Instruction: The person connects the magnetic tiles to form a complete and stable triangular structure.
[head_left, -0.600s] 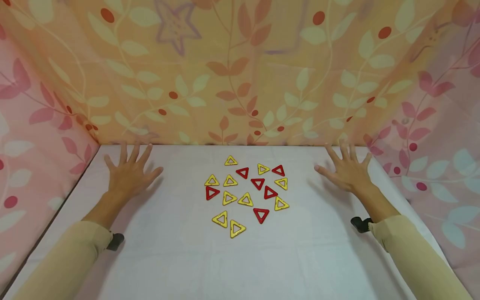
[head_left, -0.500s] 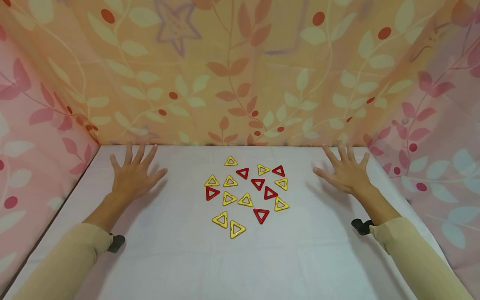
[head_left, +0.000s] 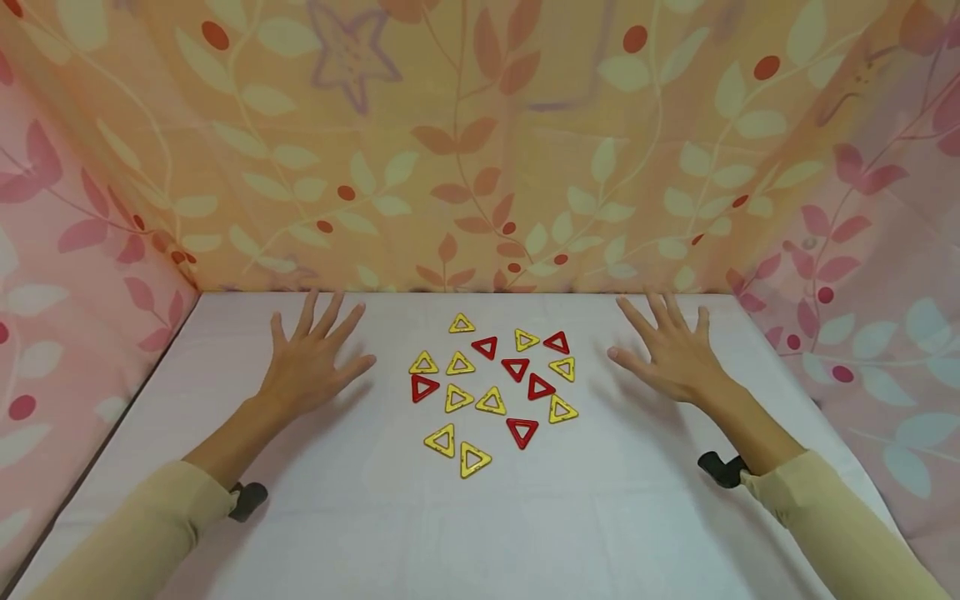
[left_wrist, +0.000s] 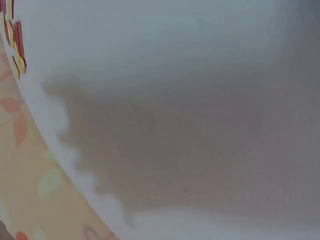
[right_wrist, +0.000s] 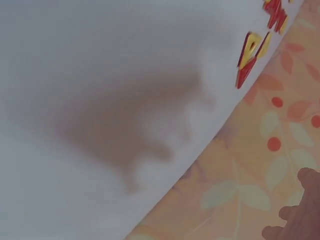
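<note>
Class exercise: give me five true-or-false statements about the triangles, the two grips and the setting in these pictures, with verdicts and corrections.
1. Red triangles outnumber yellow ones. False: there are ten yellow triangles and six red triangles.
2. In the head view, the triangles lie between the left grip and the right grip. True.
3. The left grip holds a red triangle. False: it is spread and holds nothing.
4. The triangles lie on a white cloth. True.
5. The backdrop is plain grey. False: the backdrop is yellow-orange with a leaf pattern.
</note>
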